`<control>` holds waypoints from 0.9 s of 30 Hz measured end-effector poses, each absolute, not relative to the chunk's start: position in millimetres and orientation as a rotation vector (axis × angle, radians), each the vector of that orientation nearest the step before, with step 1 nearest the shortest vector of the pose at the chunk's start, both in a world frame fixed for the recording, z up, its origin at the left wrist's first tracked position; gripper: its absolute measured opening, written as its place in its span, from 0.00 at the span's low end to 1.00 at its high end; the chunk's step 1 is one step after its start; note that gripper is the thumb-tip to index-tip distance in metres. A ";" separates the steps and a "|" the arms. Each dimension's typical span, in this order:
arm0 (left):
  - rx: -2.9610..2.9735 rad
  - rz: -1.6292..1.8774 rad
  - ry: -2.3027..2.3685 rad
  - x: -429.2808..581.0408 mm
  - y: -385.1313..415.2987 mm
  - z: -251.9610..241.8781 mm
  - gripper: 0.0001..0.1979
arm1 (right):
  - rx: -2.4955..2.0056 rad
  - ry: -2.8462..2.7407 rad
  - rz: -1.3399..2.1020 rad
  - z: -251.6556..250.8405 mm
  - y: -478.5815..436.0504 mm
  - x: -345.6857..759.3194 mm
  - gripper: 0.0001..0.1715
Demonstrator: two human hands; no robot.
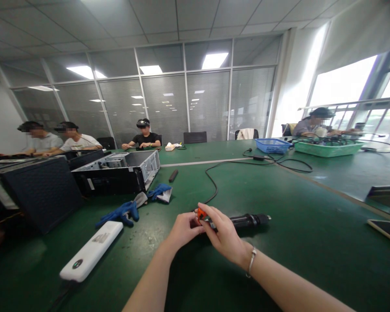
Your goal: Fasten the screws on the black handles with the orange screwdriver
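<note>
A black electric screwdriver (247, 221) with an orange end (200, 213) lies on the green table (295, 242) in front of me. My left hand (182, 230) is closed in a pinch at the orange end. My right hand (222, 234) wraps its fingers round the tool's body just beside it. A black cable (214, 182) runs from the tool's rear toward the far side of the table.
An open computer case (120, 171) and a black panel (42, 190) stand at the left. Blue gloves (130, 208) and a white power bank (91, 250) lie near me. Blue (273, 145) and green baskets (328, 148) sit far right. Several people sit around the table.
</note>
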State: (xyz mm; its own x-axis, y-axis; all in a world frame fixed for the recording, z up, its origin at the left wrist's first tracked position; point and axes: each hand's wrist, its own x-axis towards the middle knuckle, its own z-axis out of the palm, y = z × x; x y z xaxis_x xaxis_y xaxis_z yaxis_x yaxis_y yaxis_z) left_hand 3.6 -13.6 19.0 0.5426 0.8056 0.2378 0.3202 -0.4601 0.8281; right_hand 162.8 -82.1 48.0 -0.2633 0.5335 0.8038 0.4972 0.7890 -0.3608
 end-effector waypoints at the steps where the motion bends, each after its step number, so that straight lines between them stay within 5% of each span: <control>1: 2.024 0.812 0.914 3.6 -13.4 18.8 0.08 | -0.782 -1.901 0.035 47.3 -81.5 162.7 0.30; 14: 2.089 0.814 1.008 1.1 -12.3 18.9 0.10 | -0.749 -1.904 -0.115 66.1 -104.8 179.6 0.39; 27: 1.989 0.760 1.035 2.9 -13.5 19.0 0.10 | -0.668 -2.730 0.116 46.9 -133.3 197.5 0.21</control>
State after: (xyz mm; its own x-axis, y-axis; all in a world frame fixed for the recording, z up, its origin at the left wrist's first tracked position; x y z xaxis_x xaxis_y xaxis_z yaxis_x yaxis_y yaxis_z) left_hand 2.9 -13.5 19.0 0.4953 0.8544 0.1572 0.4054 -0.3874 0.8280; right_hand 197.5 -133.3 46.9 -0.8366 0.4620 0.2944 0.4354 0.8869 -0.1545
